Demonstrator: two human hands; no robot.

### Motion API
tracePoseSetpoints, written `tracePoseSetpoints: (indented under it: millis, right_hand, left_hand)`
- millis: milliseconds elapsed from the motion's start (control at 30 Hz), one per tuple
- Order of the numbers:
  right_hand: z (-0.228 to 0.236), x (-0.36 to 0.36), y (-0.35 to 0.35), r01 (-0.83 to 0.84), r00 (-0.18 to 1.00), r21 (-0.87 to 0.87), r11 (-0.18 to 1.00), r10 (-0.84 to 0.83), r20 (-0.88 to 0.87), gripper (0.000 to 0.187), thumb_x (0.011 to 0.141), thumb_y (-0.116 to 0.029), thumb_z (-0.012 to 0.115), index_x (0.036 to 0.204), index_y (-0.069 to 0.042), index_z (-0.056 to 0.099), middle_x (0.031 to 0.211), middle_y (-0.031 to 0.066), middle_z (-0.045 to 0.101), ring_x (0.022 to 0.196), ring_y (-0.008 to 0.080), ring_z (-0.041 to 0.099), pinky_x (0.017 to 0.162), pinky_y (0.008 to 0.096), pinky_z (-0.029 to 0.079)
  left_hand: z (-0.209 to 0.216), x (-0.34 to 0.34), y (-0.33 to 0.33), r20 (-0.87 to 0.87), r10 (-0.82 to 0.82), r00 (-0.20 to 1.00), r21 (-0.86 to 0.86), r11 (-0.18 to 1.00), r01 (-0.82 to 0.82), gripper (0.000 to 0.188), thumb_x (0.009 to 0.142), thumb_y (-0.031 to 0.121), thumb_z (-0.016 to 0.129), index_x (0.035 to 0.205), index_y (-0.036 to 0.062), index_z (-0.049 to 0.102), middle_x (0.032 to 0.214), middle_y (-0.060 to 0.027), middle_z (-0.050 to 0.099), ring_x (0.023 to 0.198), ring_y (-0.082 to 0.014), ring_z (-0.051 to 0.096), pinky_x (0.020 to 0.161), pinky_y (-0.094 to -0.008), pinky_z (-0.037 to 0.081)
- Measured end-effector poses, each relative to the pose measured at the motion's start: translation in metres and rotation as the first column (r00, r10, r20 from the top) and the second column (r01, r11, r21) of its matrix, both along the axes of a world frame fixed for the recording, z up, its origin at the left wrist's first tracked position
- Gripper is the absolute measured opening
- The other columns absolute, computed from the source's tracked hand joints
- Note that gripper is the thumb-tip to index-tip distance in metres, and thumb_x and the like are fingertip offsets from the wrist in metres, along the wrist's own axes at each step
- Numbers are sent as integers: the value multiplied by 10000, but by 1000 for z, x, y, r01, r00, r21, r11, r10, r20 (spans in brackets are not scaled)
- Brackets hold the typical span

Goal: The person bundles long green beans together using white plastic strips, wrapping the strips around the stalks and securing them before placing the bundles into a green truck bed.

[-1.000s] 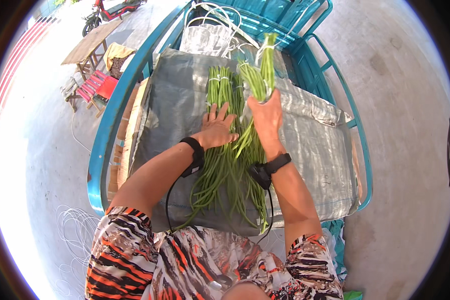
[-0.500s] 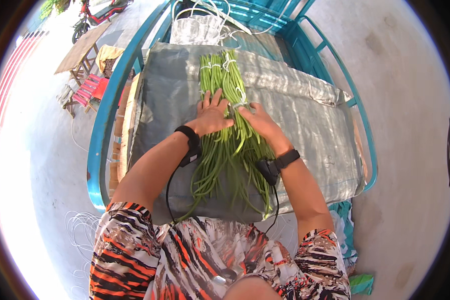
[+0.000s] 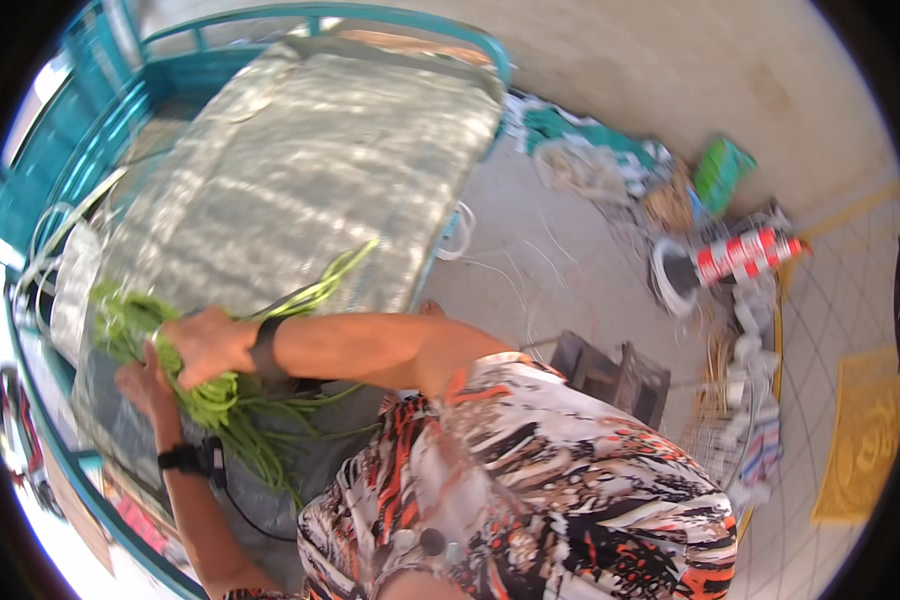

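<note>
Having swung from centre to frame left, the long green beans (image 3: 210,405) are lying bunched under the right hand (image 3: 205,345) and left hand (image 3: 148,385); blur is hiding whether either is clamping. The hands are seemingly gathering strands, the next move calling for steady support.

Cart bed (image 3: 175,78), teal, is carrying one grey sheet (image 3: 340,150); long green beans (image 3: 212,405) are lying on the sheet; a whitish bag (image 3: 75,290) is sitting beside it.
</note>
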State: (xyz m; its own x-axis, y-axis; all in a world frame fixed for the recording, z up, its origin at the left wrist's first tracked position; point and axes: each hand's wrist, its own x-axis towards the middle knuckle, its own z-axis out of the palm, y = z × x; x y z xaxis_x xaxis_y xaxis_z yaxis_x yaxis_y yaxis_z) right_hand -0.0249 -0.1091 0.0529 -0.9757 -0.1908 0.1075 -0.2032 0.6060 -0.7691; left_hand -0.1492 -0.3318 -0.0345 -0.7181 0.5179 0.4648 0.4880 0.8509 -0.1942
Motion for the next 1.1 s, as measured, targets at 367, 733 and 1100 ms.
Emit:
tracePoseSetpoints:
  millis: [367,733,1100]
  right_hand:
    - [-18,7,-44,70,997,315,947,-59,-44,804,673,-503,641,1190,84,452,1004,136,594,917,277,592,748,386,445]
    - [-25,37,-38,102,994,245,964,-90,-59,901,511,-366,775,1257,-6,421,953,176,556,950,305,540,795,396,365]
    - [5,31,-24,45,942,4,999,-43,333,705,679,-332,727,1128,131,444,911,198,639,892,299,631,726,351,494]
  left_hand:
    - [53,15,50,499,-510,701,628,770,113,272,928,201,463,1108,11,538,1353,-151,428,1252,-279,380,1017,-401,299]
    - [49,13,44,533,-534,657,567,801,191,283,954,224,403,1052,6,554,1376,-143,396,1267,-271,357,1027,-402,291]
    - [58,34,47,539,-501,677,644,763,51,287,950,252,397,936,12,555,1392,-148,383,1281,-269,339,1050,-380,237]
